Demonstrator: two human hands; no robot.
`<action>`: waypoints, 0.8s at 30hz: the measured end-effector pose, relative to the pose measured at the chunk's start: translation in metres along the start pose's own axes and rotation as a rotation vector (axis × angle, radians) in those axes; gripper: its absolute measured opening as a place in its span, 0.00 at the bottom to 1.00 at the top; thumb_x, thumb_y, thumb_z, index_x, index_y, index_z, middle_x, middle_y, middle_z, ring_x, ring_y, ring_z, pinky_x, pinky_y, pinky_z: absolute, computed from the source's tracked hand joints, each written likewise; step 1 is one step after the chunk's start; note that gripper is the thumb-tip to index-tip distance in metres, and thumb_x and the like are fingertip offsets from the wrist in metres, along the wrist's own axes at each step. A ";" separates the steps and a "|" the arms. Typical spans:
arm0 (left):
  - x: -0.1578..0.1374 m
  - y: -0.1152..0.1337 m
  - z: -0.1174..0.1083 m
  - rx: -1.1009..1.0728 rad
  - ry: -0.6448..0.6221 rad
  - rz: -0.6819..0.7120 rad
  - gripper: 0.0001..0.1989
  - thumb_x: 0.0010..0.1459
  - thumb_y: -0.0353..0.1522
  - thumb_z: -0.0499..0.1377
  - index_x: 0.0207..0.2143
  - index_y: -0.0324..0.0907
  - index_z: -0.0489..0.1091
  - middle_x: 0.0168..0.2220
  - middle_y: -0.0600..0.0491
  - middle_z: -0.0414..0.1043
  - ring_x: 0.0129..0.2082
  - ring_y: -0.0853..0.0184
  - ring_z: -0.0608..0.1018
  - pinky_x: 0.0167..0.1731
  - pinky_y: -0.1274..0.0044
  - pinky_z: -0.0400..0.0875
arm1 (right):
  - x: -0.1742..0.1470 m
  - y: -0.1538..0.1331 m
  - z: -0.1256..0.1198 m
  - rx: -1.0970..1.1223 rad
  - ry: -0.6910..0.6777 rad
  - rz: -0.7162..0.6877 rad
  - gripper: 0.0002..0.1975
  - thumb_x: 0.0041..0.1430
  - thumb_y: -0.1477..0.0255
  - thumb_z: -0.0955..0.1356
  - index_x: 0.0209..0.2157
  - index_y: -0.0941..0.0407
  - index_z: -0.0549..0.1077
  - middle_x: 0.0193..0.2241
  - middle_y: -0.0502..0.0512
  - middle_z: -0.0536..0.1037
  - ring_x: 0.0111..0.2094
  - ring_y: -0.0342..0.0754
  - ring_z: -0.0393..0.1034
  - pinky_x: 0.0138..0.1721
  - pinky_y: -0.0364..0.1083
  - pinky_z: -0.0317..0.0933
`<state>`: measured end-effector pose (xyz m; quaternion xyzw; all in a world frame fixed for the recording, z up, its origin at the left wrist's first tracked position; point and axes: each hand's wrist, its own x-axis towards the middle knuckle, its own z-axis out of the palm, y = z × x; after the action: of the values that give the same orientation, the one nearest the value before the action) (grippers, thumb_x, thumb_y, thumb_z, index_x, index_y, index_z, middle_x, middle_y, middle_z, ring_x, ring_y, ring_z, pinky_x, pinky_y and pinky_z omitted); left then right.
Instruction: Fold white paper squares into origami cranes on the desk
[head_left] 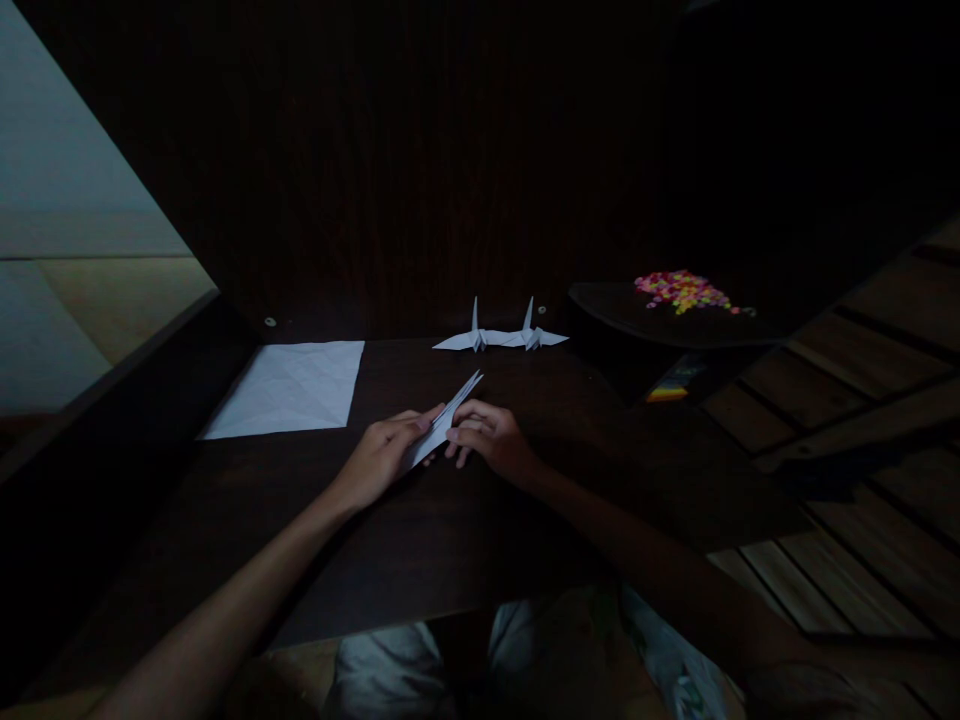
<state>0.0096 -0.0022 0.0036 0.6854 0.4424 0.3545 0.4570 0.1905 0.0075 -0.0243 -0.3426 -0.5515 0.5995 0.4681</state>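
Note:
A folded white paper (439, 432), narrow with pointed tips toward the far right, is held above the dark desk between my two hands. My left hand (388, 447) grips its left side, thumb on top. On the other side, my right hand (491, 437) pinches the paper's edge between thumb and fingers, the lower fingers curled beneath. Two folded paper cranes (501, 339) stand side by side at the back of the desk, just beyond my hands. To the left lies a flat, creased sheet of white paper (292, 390).
The dark wooden desk (360, 570) has a raised panel (105, 400) on its left and a tall back board (412, 180). On a dark shelf (600, 300) at right sits a pile of small colourful pieces (682, 290). Slatted wood (862, 370) lies farther right.

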 end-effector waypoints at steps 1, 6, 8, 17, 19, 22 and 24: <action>0.001 -0.001 0.000 -0.028 0.009 -0.019 0.19 0.61 0.39 0.49 0.44 0.39 0.75 0.33 0.52 0.73 0.34 0.63 0.74 0.38 0.75 0.65 | 0.000 0.000 0.000 0.015 0.002 0.004 0.10 0.45 0.70 0.72 0.28 0.58 0.68 0.24 0.49 0.74 0.22 0.44 0.72 0.17 0.40 0.66; 0.004 -0.006 0.000 -0.125 0.077 -0.049 0.17 0.57 0.37 0.54 0.45 0.41 0.75 0.39 0.51 0.76 0.43 0.60 0.74 0.45 0.73 0.64 | 0.002 0.000 -0.002 0.046 0.029 0.030 0.08 0.44 0.73 0.71 0.27 0.58 0.69 0.22 0.49 0.74 0.22 0.44 0.72 0.17 0.40 0.66; 0.004 -0.008 0.001 -0.146 0.103 -0.064 0.19 0.53 0.37 0.60 0.47 0.42 0.73 0.42 0.51 0.76 0.44 0.60 0.74 0.46 0.73 0.64 | 0.002 -0.002 -0.002 0.055 0.044 0.050 0.08 0.44 0.73 0.70 0.28 0.58 0.69 0.22 0.49 0.74 0.22 0.44 0.72 0.17 0.41 0.67; -0.001 -0.007 0.012 -0.297 0.086 -0.023 0.32 0.49 0.34 0.65 0.57 0.43 0.59 0.40 0.51 0.71 0.27 0.72 0.73 0.27 0.79 0.68 | 0.005 -0.001 -0.003 0.165 0.073 0.088 0.10 0.45 0.69 0.71 0.30 0.60 0.72 0.20 0.51 0.75 0.21 0.45 0.73 0.21 0.44 0.69; -0.002 -0.009 0.014 -0.335 0.109 0.024 0.30 0.49 0.33 0.65 0.54 0.45 0.58 0.38 0.52 0.70 0.27 0.72 0.74 0.27 0.80 0.68 | 0.005 0.000 -0.003 0.173 0.067 0.089 0.11 0.45 0.68 0.72 0.30 0.60 0.73 0.20 0.51 0.76 0.21 0.45 0.73 0.23 0.44 0.69; -0.003 -0.012 0.016 -0.316 0.144 0.067 0.23 0.49 0.32 0.65 0.46 0.45 0.60 0.35 0.56 0.68 0.24 0.74 0.71 0.23 0.83 0.65 | 0.005 0.002 -0.003 0.175 0.073 0.086 0.13 0.44 0.67 0.73 0.30 0.60 0.74 0.20 0.52 0.76 0.21 0.45 0.72 0.23 0.44 0.69; -0.003 -0.014 0.016 -0.250 0.122 0.058 0.17 0.50 0.33 0.64 0.42 0.43 0.63 0.27 0.59 0.64 0.20 0.76 0.67 0.19 0.84 0.59 | 0.005 0.004 -0.003 0.185 0.068 0.083 0.13 0.44 0.66 0.74 0.30 0.60 0.74 0.20 0.51 0.76 0.21 0.44 0.72 0.23 0.44 0.69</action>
<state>0.0188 -0.0074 -0.0150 0.6126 0.4020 0.4610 0.5006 0.1913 0.0130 -0.0280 -0.3408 -0.4629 0.6547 0.4908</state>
